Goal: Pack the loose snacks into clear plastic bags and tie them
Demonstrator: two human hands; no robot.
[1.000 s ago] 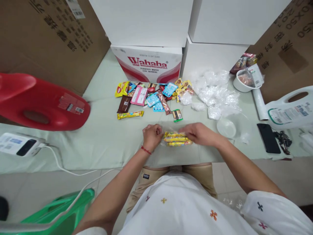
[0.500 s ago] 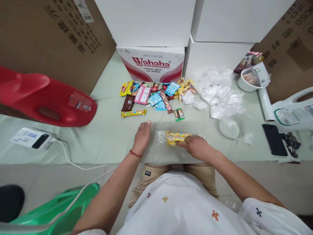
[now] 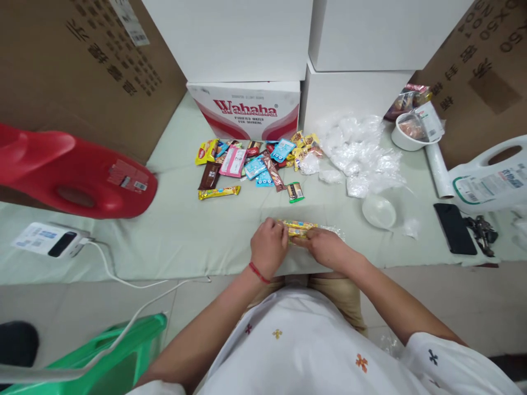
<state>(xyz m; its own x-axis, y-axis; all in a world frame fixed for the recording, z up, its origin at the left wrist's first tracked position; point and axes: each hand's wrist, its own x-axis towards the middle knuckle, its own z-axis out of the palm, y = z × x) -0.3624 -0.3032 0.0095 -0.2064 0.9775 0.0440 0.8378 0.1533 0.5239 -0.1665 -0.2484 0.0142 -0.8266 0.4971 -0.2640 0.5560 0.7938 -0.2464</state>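
Side by side near the table's front edge lie yellow-wrapped snack bars [image 3: 300, 225], on clear plastic wrap [image 3: 335, 231] that shows at their right end. My left hand [image 3: 268, 249] is closed at the left end of the bars, its fingers curled over the wrap there and hiding it. From the right, my right hand [image 3: 328, 249] presses its fingers on the front of the bars and holds them. Beyond the hands lies a small green-edged packet [image 3: 295, 192], and to the left of it a single yellow bar [image 3: 219, 192].
Mixed wrapped snacks [image 3: 234, 161] are piled before a Wahaha carton [image 3: 247, 112]. Right of them are crumpled clear plastic packets [image 3: 358, 148], a clear round dish [image 3: 379, 212], a phone [image 3: 455, 229] and keys [image 3: 482, 235]. A red jug [image 3: 82, 175] and a white device [image 3: 49, 240] stand left.
My left hand has moved right, from beside the wrap to the left end of the bars, and its fingers have closed there. My right hand stays on the bars.
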